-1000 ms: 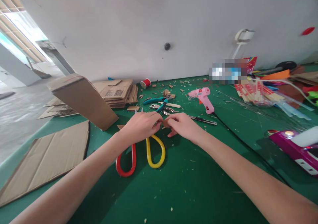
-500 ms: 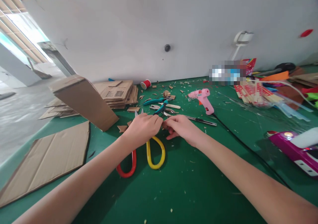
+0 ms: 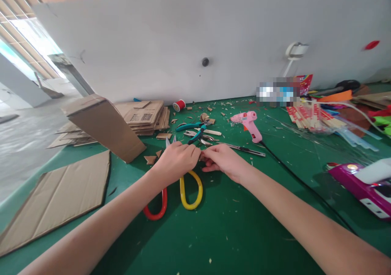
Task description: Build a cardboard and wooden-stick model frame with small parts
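Over the middle of the green table, my left hand [image 3: 180,158] and my right hand [image 3: 224,161] meet at the fingertips. Pinched between them is a small brown piece [image 3: 202,157] that looks like cardboard; the fingers hide most of it. Beneath my left hand lie scissors with one red and one yellow handle [image 3: 192,190], their blade tips showing beyond the knuckles. Teal-handled pliers [image 3: 200,132] and a silver pair of pliers [image 3: 209,137] rest just past my fingers. A slim utility knife [image 3: 244,149] lies beyond my right hand.
A pink glue gun [image 3: 250,124] trails a black cord at right, near a purple iron [image 3: 360,185]. On the left are a leaning folded cardboard form [image 3: 106,126], a flat cardboard sheet [image 3: 61,197] and stacked cardboard [image 3: 146,116]. A red thread spool [image 3: 179,105] sits by the wall.
My fingers have shifted slightly around the small brown piece, and a little more of it shows. The view has tilted a bit; the tools and cardboard stay in place.
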The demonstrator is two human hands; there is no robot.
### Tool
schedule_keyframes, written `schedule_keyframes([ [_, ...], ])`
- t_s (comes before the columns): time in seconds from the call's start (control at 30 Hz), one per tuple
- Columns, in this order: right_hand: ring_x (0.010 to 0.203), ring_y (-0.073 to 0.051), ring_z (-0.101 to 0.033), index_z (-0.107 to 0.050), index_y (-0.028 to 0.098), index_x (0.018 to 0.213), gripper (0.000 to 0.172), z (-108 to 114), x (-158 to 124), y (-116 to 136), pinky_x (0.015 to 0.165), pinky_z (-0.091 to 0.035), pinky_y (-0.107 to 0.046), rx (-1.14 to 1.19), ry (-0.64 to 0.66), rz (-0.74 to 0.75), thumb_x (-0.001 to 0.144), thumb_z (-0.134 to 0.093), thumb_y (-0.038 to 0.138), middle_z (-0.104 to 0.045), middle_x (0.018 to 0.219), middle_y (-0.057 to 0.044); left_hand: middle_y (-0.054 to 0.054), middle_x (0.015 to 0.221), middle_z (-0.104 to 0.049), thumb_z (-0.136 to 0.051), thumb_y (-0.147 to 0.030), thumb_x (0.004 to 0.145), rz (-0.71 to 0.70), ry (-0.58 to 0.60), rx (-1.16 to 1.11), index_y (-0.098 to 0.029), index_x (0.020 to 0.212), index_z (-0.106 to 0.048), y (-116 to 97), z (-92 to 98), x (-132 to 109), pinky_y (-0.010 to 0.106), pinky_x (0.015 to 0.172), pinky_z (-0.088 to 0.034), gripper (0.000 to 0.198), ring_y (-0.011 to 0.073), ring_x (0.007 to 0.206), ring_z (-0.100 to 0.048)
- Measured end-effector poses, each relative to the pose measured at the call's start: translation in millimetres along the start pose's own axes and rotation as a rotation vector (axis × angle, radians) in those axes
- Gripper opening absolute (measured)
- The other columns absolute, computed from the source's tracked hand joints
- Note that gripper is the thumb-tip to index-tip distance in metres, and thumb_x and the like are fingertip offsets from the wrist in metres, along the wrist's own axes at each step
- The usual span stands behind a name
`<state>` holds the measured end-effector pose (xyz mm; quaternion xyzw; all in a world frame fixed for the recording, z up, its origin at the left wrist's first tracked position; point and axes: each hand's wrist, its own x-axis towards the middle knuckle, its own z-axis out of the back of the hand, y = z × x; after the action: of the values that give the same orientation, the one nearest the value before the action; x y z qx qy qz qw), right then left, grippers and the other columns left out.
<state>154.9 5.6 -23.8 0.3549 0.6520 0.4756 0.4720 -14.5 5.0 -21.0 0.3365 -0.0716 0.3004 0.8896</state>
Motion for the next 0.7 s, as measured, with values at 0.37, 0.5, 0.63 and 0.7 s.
schedule_keyframes([
  [0.37,0.048,-0.008,-0.054,-0.062,0.016,0.071,0.006,2,4,-12,0.053,-0.059,-0.027,-0.259,0.014,0.129,0.072,-0.056,0.016,-0.051,0.054,0.004,0.001,0.077,-0.063,-0.038,-0.023,0.092,0.334,0.106,-0.270,-0.018,0.087,-0.053,-3,-0.7,5,0.026,0.046,-0.028,0.017,0.0153,0.058,-0.060],
  [0.5,0.046,-0.009,-0.057,-0.064,0.016,0.076,0.008,3,4,-13,0.046,-0.057,-0.024,-0.318,-0.021,0.174,0.073,-0.057,0.020,-0.056,0.057,0.002,0.003,0.080,-0.064,-0.034,-0.023,0.093,0.462,0.137,-0.245,-0.017,0.090,-0.050,-3,3.7,7,0.025,0.045,-0.025,0.018,0.0144,0.057,-0.060],
  [0.63,0.043,-0.009,-0.055,-0.064,0.016,0.078,0.011,6,5,-10,0.037,-0.052,-0.021,-0.354,-0.094,0.226,0.076,-0.059,0.026,-0.056,0.058,0.001,0.004,0.078,-0.063,-0.029,-0.024,0.094,0.512,0.141,-0.216,-0.016,0.092,-0.047,3,2.8,5,0.025,0.044,-0.025,0.020,0.0149,0.057,-0.061],
  [0.7,0.043,-0.009,-0.054,-0.064,0.016,0.080,0.015,7,6,-8,0.036,-0.051,-0.021,-0.335,-0.128,0.236,0.078,-0.059,0.030,-0.055,0.057,0.001,0.004,0.076,-0.063,-0.029,-0.024,0.095,0.507,0.160,-0.210,-0.016,0.092,-0.047,4,1.0,5,0.025,0.044,-0.025,0.020,0.0155,0.056,-0.061],
])
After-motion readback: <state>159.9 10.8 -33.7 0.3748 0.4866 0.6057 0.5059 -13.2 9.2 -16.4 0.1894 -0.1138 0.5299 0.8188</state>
